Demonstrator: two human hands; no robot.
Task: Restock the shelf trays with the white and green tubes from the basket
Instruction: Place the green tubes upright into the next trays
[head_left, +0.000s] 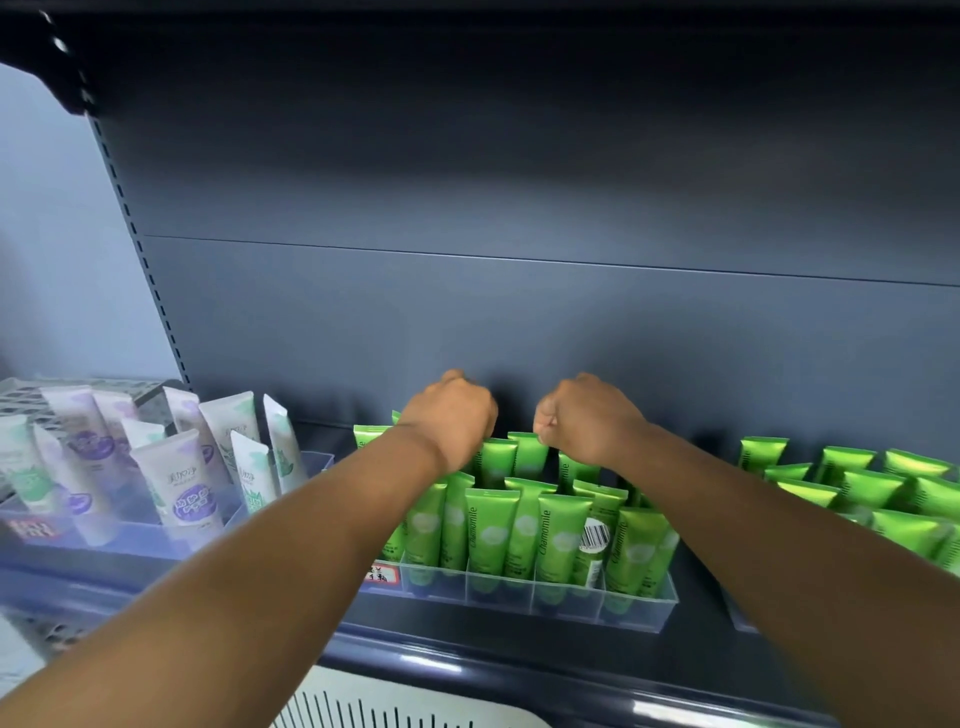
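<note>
Left grip (451, 415): curled shut over the back row, centre frame; whether a tube is pinched, I cannot tell.
Right grip (582, 418): fingers clamped on a green tube's (527, 453) crimped top.
Green tubes: standing packed in the clear tray (639, 608), lower centre.
White tubes (176, 483): left tray, leaning.
Technique: seat it straight down, cap first, without tipping neighbours.

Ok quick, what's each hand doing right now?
Left hand: curled shut over the back-row green tubes; grip hidden.
Right hand: pinching a back-row tube's top edge.
</note>
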